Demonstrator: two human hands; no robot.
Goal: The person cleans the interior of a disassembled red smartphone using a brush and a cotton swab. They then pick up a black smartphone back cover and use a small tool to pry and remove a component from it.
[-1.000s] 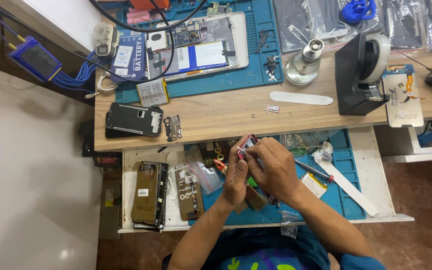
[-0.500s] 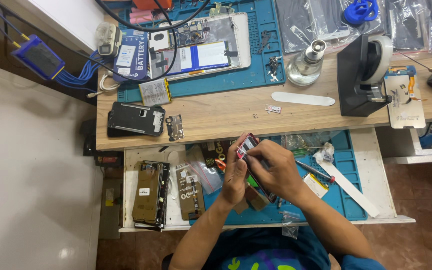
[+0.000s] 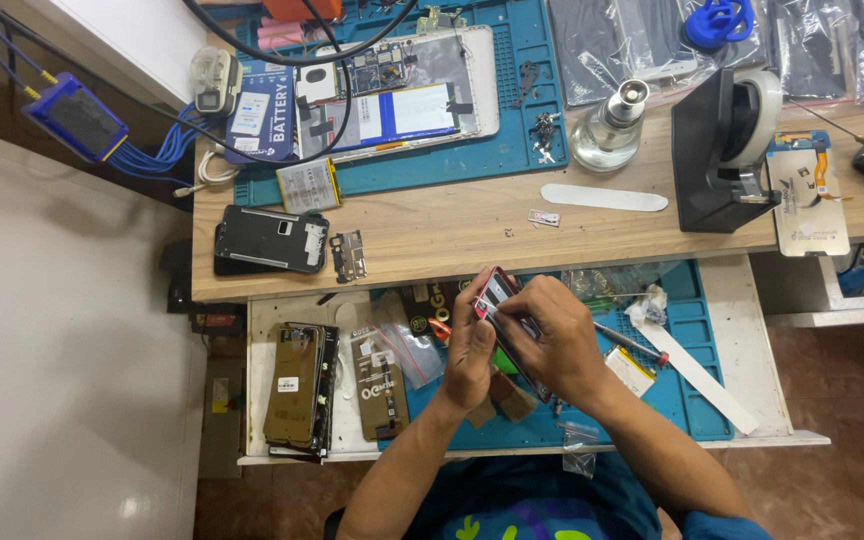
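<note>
Phone: I hold the red-edged phone (image 3: 500,300) up over the blue mat (image 3: 697,350) of the pull-out tray (image 3: 752,330), tilted, its top end toward the bench (image 3: 452,225).
Left hand: my left hand (image 3: 470,350) is closed around the phone's left edge, thumb on its upper corner.
Right hand: my right hand (image 3: 552,345) covers the lower half, fingers curled and pinching something at its face; I cannot tell what.
Handling: I judge it light, stiff and thin, slick along the frame and fragile at the glass, so the long edges are the safe grip.
Change: against a second ago, the phone stands a little higher and more upright, and both hands have closed in around it.
</note>
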